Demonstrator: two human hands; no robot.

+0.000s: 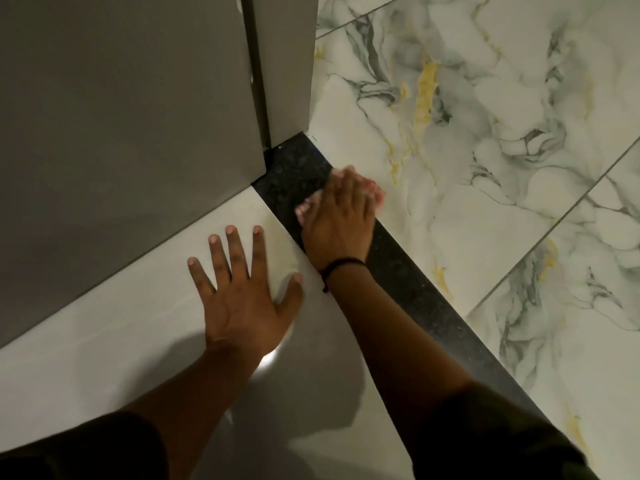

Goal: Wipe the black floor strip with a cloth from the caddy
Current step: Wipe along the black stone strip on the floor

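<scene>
A grey door stands at far left above the plain pale floor tile, where the left hand lies flat, its fingers spread and released, grasping nothing. Just right of its thumb, the right hand, a black wristband at its wrist, presses a pale cloth onto the black floor strip; the cloth peeks out around those blurred fingers, whose grip I cannot tell. Beyond them lies marble-patterned tile.

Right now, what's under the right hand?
The right hand lies on the black floor strip. Pale blurred cloth peeks out at the fingertips; the rest of it is covered.
</scene>
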